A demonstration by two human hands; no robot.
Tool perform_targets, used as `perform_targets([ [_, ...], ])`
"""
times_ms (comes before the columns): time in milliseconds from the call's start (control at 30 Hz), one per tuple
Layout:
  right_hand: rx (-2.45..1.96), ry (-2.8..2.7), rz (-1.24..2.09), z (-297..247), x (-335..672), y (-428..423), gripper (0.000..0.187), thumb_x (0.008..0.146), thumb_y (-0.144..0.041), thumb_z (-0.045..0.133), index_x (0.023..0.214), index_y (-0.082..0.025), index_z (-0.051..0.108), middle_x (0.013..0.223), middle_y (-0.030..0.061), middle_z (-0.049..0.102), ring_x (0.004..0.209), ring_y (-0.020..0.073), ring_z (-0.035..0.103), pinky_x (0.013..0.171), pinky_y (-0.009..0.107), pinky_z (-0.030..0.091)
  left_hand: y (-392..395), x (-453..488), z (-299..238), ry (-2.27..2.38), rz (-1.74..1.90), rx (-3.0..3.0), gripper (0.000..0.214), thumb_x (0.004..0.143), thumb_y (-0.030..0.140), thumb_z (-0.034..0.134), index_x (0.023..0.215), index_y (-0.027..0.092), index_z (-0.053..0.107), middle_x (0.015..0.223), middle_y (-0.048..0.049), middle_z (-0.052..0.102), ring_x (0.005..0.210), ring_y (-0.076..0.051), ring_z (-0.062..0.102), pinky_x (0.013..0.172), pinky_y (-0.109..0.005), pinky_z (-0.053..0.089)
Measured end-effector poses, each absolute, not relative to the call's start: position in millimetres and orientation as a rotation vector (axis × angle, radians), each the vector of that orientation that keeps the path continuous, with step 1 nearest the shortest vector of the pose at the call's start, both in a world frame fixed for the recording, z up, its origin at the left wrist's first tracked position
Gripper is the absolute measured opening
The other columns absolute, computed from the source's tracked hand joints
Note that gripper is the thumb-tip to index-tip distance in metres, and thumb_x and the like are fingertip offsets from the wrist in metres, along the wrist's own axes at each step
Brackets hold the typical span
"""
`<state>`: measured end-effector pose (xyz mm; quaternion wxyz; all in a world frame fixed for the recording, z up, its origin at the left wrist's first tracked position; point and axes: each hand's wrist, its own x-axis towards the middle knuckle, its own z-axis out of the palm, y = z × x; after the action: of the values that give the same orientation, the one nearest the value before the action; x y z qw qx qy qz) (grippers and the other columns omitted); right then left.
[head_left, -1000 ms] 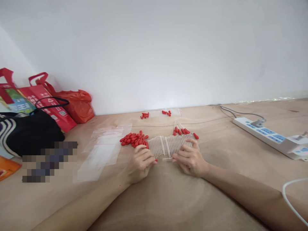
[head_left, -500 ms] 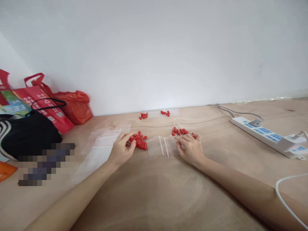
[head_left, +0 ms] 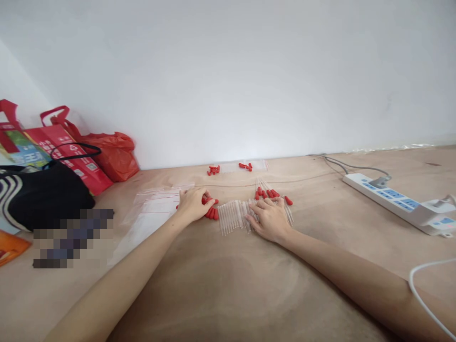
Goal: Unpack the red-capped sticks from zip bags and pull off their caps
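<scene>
My left hand point(head_left: 194, 205) lies over a pile of red rubber dropper bulbs point(head_left: 213, 213). Its thumb is apart from the fingers, with bulbs showing between them; the fingertips are partly hidden. A row of clear thin dropper tubes point(head_left: 231, 217) lies side by side just right of the pile. Across the right part of this row rests my right hand point(head_left: 271, 219), fingers spread and touching the tubes. Beyond it, several droppers with red bulbs fitted point(head_left: 270, 193) lie fanned out, and one red bulb point(head_left: 288, 200) shows by its fingers.
Flat clear zip bags point(head_left: 153, 209) lie left of my left hand. By the wall are a filled clear bag point(head_left: 228, 166) and more red bulbs point(head_left: 245, 166). Shopping bags point(head_left: 117, 154) and a black bag point(head_left: 50, 197) stand left; a power strip point(head_left: 386, 194) lies right.
My left hand has moved right and over the red bulb pile. My right hand has shifted left onto the tubes, uncovering a red bulb and tube ends at its right.
</scene>
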<state>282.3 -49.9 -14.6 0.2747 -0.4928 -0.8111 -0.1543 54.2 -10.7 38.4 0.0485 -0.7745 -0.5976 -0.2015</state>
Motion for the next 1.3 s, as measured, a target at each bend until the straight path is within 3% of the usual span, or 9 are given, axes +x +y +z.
perform_targets([
  [167,-1.297,-2.165,-0.392,-14.3,284.5,-55.1,0.035,0.080,-0.049,0.046,0.089,-0.020,0.063,0.075,0.0036,0.060,0.078,0.0177,0.050,0.076,0.037,0.020,-16.8,67.3,36.2,-1.700,-0.732,-2.377,0.013,0.070,0.032,0.055,0.073,0.020,0.057,0.082,-0.0034,0.066,0.083,-0.023,0.057,0.077,-0.041,0.031],
  [333,-1.224,-2.080,-0.367,-16.6,299.4,-65.2,0.026,0.082,-0.040,0.047,0.082,-0.023,0.066,0.070,0.0015,0.060,0.071,0.0141,0.049,0.078,0.036,0.020,0.4,111.5,37.9,-1.826,-0.544,-2.522,0.016,0.071,0.036,0.055,0.072,0.021,0.062,0.087,-0.0037,0.066,0.091,-0.025,0.055,0.083,-0.043,0.030],
  [600,-1.196,-1.994,-0.404,-17.5,316.3,-68.9,0.023,0.081,-0.032,0.048,0.072,-0.024,0.067,0.063,-0.0006,0.056,0.064,0.0111,0.046,0.077,0.034,0.021,35.2,181.1,30.4,-1.987,-0.340,-2.632,0.036,0.060,0.057,0.057,0.055,0.022,0.063,0.069,-0.0017,0.067,0.080,-0.023,0.058,0.081,-0.041,0.035],
  [767,-1.175,-1.983,-0.407,-17.2,314.8,-66.3,0.020,0.080,-0.029,0.049,0.071,-0.024,0.067,0.064,-0.0010,0.056,0.065,0.0112,0.046,0.077,0.034,0.021,45.4,188.5,27.8,-2.117,-0.288,-2.546,0.028,0.054,0.048,0.064,0.052,0.020,0.062,0.062,-0.0026,0.066,0.076,-0.023,0.059,0.075,-0.037,0.039],
  [900,-1.166,-1.936,-0.398,-18.4,315.9,-65.5,0.018,0.079,-0.028,0.050,0.072,-0.024,0.066,0.065,-0.0004,0.056,0.066,0.0122,0.046,0.077,0.034,0.022,40.3,173.0,41.7,-2.116,-0.391,-2.431,0.026,0.064,0.042,0.056,0.054,0.019,0.063,0.069,-0.0066,0.066,0.082,-0.028,0.058,0.078,-0.044,0.035],
  [1033,-1.153,-1.874,-0.436,-18.2,316.7,-64.6,0.016,0.078,-0.028,0.052,0.084,-0.023,0.065,0.076,0.0020,0.060,0.073,0.0144,0.050,0.076,0.034,0.026,5.7,134.0,51.2,-1.930,-0.605,-2.362,0.017,0.072,0.032,0.052,0.068,0.019,0.063,0.090,-0.0056,0.065,0.096,-0.026,0.053,0.086,-0.045,0.028],
  [1200,-1.011,-1.937,-0.569,-12.4,311.2,-68.2,0.038,0.080,-0.036,0.051,0.113,-0.018,0.053,0.111,0.0104,0.057,0.101,0.0216,0.049,0.088,0.040,0.026,-54.1,88.4,29.6,-1.215,-1.066,-2.402,0.013,0.080,0.029,0.051,0.077,0.020,0.060,0.083,-0.0020,0.064,0.081,-0.017,0.057,0.083,-0.038,0.028],
  [1300,-0.879,-2.031,-0.633,-8.9,306.6,-71.0,0.037,0.080,-0.036,0.052,0.114,-0.021,0.052,0.112,0.0079,0.058,0.109,0.0217,0.046,0.096,0.045,0.018,-74.5,82.0,13.7,-1.022,-1.097,-2.480,0.008,0.080,0.025,0.053,0.078,0.021,0.060,0.080,-0.0004,0.065,0.075,-0.015,0.057,0.082,-0.036,0.028],
])
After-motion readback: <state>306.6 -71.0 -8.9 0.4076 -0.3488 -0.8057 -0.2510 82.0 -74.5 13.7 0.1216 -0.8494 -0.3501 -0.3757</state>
